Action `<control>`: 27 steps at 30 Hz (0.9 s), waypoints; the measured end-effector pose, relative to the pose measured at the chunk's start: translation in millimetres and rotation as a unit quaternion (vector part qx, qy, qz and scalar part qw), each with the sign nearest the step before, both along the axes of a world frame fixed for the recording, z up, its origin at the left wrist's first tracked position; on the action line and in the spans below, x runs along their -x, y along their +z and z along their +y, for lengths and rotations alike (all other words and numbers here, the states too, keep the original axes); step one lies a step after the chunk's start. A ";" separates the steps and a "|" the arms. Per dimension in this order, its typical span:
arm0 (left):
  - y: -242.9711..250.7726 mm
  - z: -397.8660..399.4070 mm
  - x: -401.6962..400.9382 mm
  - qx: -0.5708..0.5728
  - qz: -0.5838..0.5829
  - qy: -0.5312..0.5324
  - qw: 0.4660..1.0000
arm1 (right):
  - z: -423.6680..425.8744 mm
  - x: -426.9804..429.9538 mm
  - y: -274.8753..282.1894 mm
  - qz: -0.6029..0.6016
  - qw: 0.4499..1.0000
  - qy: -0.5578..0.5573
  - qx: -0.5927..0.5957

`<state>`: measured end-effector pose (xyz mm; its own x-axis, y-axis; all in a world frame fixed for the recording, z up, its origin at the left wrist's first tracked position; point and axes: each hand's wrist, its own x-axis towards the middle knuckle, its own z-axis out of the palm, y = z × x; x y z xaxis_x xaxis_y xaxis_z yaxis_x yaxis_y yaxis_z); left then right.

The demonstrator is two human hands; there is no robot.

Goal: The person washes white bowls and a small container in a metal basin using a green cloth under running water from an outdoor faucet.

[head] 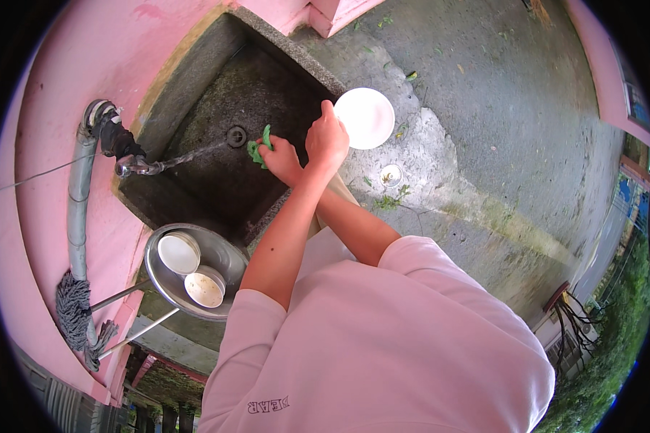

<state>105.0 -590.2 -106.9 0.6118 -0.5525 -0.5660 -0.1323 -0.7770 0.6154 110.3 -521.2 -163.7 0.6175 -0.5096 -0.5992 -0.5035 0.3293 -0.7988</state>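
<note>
My forearms cross over the near edge of a stone sink (216, 200), the left one on top. Reaching to the right, my left hand (327, 138) grips a round white dish (364, 118) by its rim, out past the sink's right corner. I cannot tell whether it is a plate or a bowl. My right hand (283, 159), crossed to the left, holds a crumpled green cloth (259, 149) over the sink. From the metal tap (132, 165) a stream of water (195, 154) runs toward the round drain (236, 136), close to the cloth.
A metal basin (165, 292) with white bowls (179, 253) stands left of me, beside the sink. Grey mop heads (73, 308) hang by the pipe (78, 200) on the pink wall (49, 157). Right of the sink, a small round object (391, 176) and leaves (390, 202) lie on the concrete.
</note>
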 end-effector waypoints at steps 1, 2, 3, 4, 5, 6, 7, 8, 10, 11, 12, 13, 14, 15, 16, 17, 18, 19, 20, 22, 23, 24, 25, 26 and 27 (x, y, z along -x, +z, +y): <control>0.2 0.3 -0.5 -0.004 -0.001 -0.001 1.000 | -1.7 0.0 0.5 0.004 1.000 0.001 0.004; -0.6 0.3 -1.1 -0.004 -0.001 0.000 1.000 | -3.1 -0.1 0.9 0.007 1.000 0.003 0.009; -2.2 0.3 -1.7 -0.010 0.005 0.005 1.000 | -4.0 -0.3 1.3 0.007 1.000 0.004 0.009; -3.8 0.7 -2.2 -0.017 0.012 0.010 1.000 | -4.7 -0.6 1.6 0.016 1.000 0.012 0.005; -3.8 0.2 -2.5 -0.016 0.011 0.012 1.000 | -5.9 -1.1 1.6 0.024 1.000 0.020 0.003; -3.8 -0.3 -2.7 -0.021 0.012 0.012 1.000 | -7.0 -1.8 1.4 0.023 0.999 0.022 0.004; -2.8 -1.7 -2.2 -0.026 0.015 0.009 1.000 | -8.5 -1.4 -0.3 0.023 0.999 0.019 0.012; -1.7 -2.8 -1.5 -0.025 0.015 0.011 1.000 | -9.4 -0.9 -2.0 0.022 0.999 0.016 0.020; 0.9 -3.7 -0.8 -0.020 0.023 0.010 0.999 | -9.0 -0.5 -5.1 0.023 0.999 0.018 0.022; 1.3 -3.4 -1.6 -0.018 0.024 0.013 0.999 | -8.7 -0.9 -5.6 0.023 0.999 0.017 0.023; 1.0 0.5 -3.5 -0.021 0.017 0.015 1.000 | -4.9 -2.2 -5.5 0.022 0.999 0.025 0.020; 0.8 6.1 -6.2 -0.025 0.010 0.020 0.999 | 0.2 -4.1 -5.3 0.027 0.999 0.030 0.016; 1.1 13.0 -8.2 -0.030 0.008 0.033 0.999 | 7.2 -6.8 -5.0 0.030 0.999 0.039 0.009; 3.9 22.5 -10.5 -0.041 -0.051 0.034 0.997 | 15.9 -9.0 -6.8 0.024 0.998 0.061 -0.001; 9.5 22.1 -9.6 -0.045 -0.109 0.026 0.993 | 11.8 -6.0 -20.2 0.064 0.991 0.086 0.085; 23.0 18.9 -9.9 -0.008 -0.072 0.038 0.997 | 9.3 -5.3 -41.3 0.099 0.974 0.113 0.167; 26.2 29.4 -11.7 0.042 -0.064 0.084 0.994 | 10.7 -4.6 -37.9 0.125 0.957 0.164 0.203; 28.6 40.6 -7.7 0.121 -0.143 0.118 0.975 | 6.7 -3.2 -29.7 0.151 0.935 0.210 0.244; 46.8 47.5 -6.6 0.155 -0.192 0.108 0.963 | -3.1 5.0 -40.8 0.129 0.946 0.184 0.236; 75.7 72.1 -5.9 0.220 -0.223 0.146 0.938 | -25.7 20.4 -86.9 -0.209 0.953 -0.147 -0.160; 81.8 102.3 -9.3 0.251 -0.178 0.213 0.927 | -6.9 10.8 -83.0 -0.228 0.935 -0.136 -0.235; 83.3 126.4 -9.7 0.241 -0.193 0.236 0.922 | -6.9 3.7 -71.9 -0.139 0.969 -0.034 -0.203; 80.3 157.5 -8.2 0.250 -0.170 0.311 0.901 | -1.5 -6.1 -58.9 -0.051 0.984 0.065 -0.160; 80.9 186.2 -2.2 0.261 -0.143 0.384 0.874 | 5.8 -13.7 -41.1 -0.043 0.988 0.073 -0.128; 85.2 211.4 4.9 0.263 -0.060 0.454 0.849 | 10.3 -17.0 -28.8 -0.034 0.992 0.076 -0.092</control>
